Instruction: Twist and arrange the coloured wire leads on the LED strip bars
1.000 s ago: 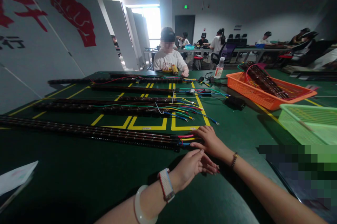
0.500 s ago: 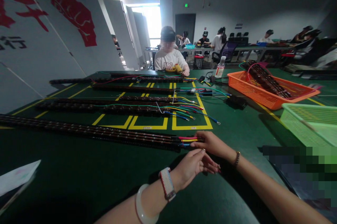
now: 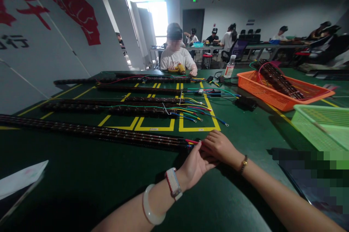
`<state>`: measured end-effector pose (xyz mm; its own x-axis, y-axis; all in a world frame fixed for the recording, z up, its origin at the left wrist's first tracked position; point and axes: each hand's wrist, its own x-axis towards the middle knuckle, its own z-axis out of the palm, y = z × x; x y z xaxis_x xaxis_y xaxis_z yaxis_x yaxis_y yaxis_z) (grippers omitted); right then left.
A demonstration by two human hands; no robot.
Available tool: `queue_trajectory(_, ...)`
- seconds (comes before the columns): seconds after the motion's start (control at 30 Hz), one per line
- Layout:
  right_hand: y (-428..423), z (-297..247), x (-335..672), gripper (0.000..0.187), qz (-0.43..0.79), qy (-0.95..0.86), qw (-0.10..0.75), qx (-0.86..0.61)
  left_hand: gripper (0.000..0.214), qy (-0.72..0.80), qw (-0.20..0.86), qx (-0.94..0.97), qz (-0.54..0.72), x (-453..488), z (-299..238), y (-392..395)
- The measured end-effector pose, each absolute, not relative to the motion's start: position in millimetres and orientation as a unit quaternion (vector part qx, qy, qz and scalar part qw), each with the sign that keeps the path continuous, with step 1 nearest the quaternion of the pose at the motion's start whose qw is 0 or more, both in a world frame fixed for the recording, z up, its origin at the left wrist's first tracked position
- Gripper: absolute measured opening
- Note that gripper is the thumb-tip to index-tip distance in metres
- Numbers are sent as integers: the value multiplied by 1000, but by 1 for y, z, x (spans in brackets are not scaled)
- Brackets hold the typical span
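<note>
A long dark strip (image 3: 109, 134) lies across the green table (image 3: 81, 184) in front of me, with coloured wires (image 3: 191, 142) coming out of its right end. My right hand (image 3: 221, 147) covers those wire ends with its fingers curled over them. My left hand (image 3: 194, 166) has come up beneath, fingers pressed against the same wires and the right hand. What exactly each hand grips is hidden.
More dark strips with coloured wires (image 3: 188, 112) lie on yellow floor-style markings further back. An orange basket (image 3: 275, 95) holds strips at the right, a green basket (image 3: 321, 128) nearer. A seated person (image 3: 177, 55) works opposite. A white paper (image 3: 20, 179) lies at the left.
My left hand has moved forward from below and now meets the right hand at the wire ends. The right hand stayed on the wires. The camera tilted slightly.
</note>
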<state>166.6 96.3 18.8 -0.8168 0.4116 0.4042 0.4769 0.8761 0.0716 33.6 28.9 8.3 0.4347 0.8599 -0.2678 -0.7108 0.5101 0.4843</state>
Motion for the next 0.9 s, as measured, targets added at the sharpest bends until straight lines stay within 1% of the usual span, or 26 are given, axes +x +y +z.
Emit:
queue_trajectory(0.1,94,20,168,24,-131,-955,171,-203,38,258,827,126,484,35,10,29)
queue_trajectory(0.23,93,20,170,23,-170,-955,158,-183,33,265,818,110,499,37,9,30)
queue_trajectory(0.43,89,17,171,23,-222,-940,208,-152,29,263,809,84,519,38,5,31)
queue_trajectory(0.53,88,17,171,24,-239,-935,215,-148,29,259,807,78,525,37,6,32)
queue_trajectory(0.63,88,18,173,25,-235,-938,208,-150,31,254,811,77,522,36,6,32)
queue_trajectory(0.8,91,20,175,28,-175,-956,177,-155,34,256,812,88,517,35,6,32)
queue_trajectory(0.9,92,19,176,29,-155,-960,177,-154,38,257,813,90,515,34,6,31)
